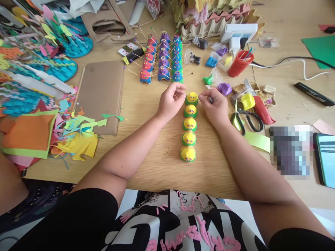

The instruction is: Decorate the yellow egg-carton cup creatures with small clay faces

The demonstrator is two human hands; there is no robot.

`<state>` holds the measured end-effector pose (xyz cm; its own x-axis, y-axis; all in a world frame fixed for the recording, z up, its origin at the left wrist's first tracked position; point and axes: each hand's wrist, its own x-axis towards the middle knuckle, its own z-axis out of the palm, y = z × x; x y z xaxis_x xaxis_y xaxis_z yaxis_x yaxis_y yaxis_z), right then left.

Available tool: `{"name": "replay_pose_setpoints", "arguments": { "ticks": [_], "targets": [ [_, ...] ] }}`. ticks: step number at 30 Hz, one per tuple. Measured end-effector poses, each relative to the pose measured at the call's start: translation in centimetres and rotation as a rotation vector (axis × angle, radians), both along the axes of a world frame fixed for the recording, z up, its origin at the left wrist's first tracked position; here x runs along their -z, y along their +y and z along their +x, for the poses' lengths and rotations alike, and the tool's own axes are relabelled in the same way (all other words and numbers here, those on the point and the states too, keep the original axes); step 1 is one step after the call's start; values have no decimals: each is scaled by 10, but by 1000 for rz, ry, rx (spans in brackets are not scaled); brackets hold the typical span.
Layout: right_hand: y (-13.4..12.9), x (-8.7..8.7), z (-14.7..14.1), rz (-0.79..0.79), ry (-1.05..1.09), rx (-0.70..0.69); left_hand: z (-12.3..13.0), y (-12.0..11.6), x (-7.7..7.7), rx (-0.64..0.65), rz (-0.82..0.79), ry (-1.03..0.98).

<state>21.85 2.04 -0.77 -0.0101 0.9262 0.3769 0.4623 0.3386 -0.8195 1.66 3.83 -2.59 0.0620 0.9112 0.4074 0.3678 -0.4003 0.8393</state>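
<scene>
Several small domed pieces stand in a row toward me, each yellow on top, green below and marked with a smiling face. At the far end of the row, the yellow-and-green smiley piece (192, 98) sits between my two hands. My left hand (172, 101) is just left of it, fingers loosely curled and apart, holding nothing visible. On its right side is my right hand (215, 105), thumb and fingers drawn together close to the piece. A small dark item shows at those fingers; I cannot make out what it is.
Behind are rows of red caterpillar figures (145, 75), purple ones (164, 72) and blue-green ones (177, 76) with sticks poking out. To the right lie scissors (248, 120), clay packets, a red cup (239, 64) and a power strip (239, 33). Cardboard (101, 94) and paper scraps lie left.
</scene>
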Motion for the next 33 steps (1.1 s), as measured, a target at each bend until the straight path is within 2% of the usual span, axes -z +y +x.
{"name": "replay_pose_setpoints", "arguments": {
  "ticks": [11,22,33],
  "targets": [
    [0,-3,-1,-18,-29,-32,-1,3,3,30,-55,-19],
    [-2,-2,-4,-43,-26,-48,-1,7,6,225,-121,-107],
    [-1,-1,-6,-73,3,-78,0,4,4,228,-130,-99]
  ]
}}
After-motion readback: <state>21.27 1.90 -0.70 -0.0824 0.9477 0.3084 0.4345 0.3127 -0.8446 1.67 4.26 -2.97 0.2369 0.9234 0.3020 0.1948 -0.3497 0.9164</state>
